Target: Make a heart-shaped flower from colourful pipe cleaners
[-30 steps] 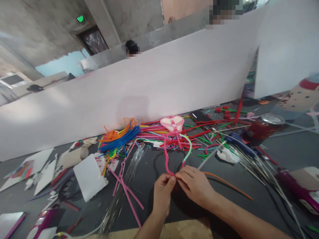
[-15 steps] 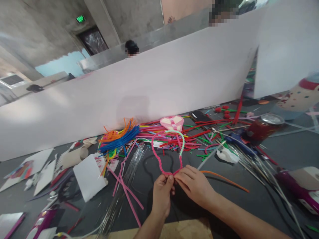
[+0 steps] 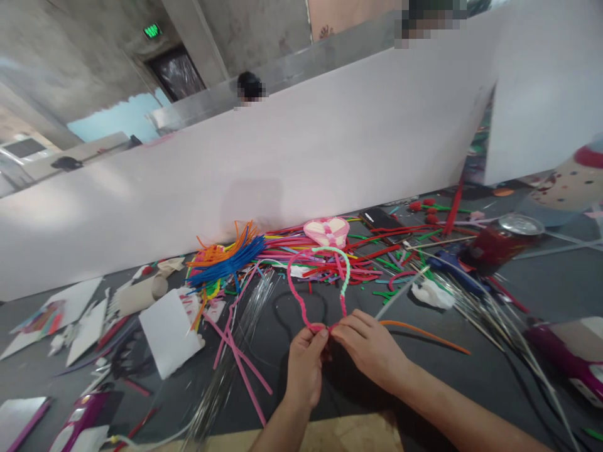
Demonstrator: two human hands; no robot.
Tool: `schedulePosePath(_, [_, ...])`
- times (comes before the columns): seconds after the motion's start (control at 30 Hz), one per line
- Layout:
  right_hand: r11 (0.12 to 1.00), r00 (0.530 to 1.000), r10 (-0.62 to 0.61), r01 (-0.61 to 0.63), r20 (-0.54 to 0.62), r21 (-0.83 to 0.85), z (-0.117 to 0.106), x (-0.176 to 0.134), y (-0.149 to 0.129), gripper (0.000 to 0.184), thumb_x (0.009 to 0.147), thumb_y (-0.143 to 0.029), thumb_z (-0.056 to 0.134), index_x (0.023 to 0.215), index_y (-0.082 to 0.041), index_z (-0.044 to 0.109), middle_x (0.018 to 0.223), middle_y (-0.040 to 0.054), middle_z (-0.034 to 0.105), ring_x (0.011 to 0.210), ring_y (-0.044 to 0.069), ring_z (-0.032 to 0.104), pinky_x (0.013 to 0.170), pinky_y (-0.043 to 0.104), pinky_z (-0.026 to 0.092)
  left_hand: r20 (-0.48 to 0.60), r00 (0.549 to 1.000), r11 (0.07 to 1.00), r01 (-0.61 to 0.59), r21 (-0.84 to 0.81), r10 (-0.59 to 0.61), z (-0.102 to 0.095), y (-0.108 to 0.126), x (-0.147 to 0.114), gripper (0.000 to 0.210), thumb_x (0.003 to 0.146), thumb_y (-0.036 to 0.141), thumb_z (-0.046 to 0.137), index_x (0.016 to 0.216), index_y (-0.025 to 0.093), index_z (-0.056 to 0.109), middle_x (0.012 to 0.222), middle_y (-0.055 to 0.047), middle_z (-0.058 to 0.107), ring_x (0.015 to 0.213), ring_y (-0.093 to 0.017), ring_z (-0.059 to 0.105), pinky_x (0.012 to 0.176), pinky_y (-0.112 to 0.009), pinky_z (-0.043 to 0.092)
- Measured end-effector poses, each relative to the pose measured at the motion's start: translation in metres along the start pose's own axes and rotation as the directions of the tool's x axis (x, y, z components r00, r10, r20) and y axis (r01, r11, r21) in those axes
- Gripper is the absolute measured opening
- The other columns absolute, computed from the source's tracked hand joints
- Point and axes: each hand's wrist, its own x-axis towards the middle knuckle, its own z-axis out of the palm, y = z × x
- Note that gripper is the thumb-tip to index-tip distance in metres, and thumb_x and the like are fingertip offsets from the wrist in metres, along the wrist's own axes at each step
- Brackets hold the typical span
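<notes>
A loop of twisted pipe cleaner (image 3: pixel 295 290), pink with a pale green stretch at the upper right, stands up from between my two hands. My left hand (image 3: pixel 306 361) pinches its lower end between thumb and fingers. Right beside it, my right hand (image 3: pixel 370 345) has its fingers closed on the loop's other lower end; its fingertips are partly hidden. Behind the loop lies a pink and cream heart-shaped piece (image 3: pixel 326 232) on a heap of loose pipe cleaners (image 3: pixel 282 245). An orange pipe cleaner (image 3: pixel 428 334) lies to the right of my right hand.
Blue pipe cleaners (image 3: pixel 228 267) are bunched left of the loop, near thin metal wires (image 3: pixel 254 317) and white paper (image 3: pixel 169 334). A drink can (image 3: pixel 506 242), a phone (image 3: pixel 384 225) and a purple tool (image 3: pixel 565 358) are on the right. A white partition (image 3: pixel 330 144) stands behind.
Both hands keep their grip on the loop's lower ends and have barely moved. The whole view has shifted slightly.
</notes>
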Motion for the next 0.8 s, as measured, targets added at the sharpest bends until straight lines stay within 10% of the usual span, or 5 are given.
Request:
schedulePosePath(0.43, [0.999, 0.999, 0.002, -0.001, -0.037, 0.033, 0.0, 0.0, -0.002, 0.022, 0.092, -0.016, 0.041, 0.085, -0.019, 0.061, 0.079, 0.0051, 0.064, 0.073, 0.017, 0.054, 0.069, 0.032, 0.045, 0.095, 0.99, 0.99, 0.109, -0.093, -0.101, -0.002, -0.004, -0.002, 0.028, 0.064, 0.035, 0.077, 0.071, 0.013, 0.06, 0.065, 0.0, 0.06, 0.06, -0.009, 0.053, 0.056, -0.02, 0.041])
schedulePosePath(0.8, [0.726, 0.844, 0.51, -0.527, 0.169, 0.443, -0.004, 0.009, -0.013, 0.008, 0.083, -0.02, 0.052, 0.076, -0.02, 0.056, 0.068, -0.0014, 0.06, 0.061, 0.013, 0.056, 0.058, 0.023, 0.045, 0.114, 0.976, 0.951, 0.207, -0.229, -0.185, -0.002, 0.0, -0.004, 0.029, 0.06, 0.03, 0.08, 0.07, 0.014, 0.058, 0.064, 0.001, 0.062, 0.055, -0.008, 0.054, 0.056, -0.021, 0.043])
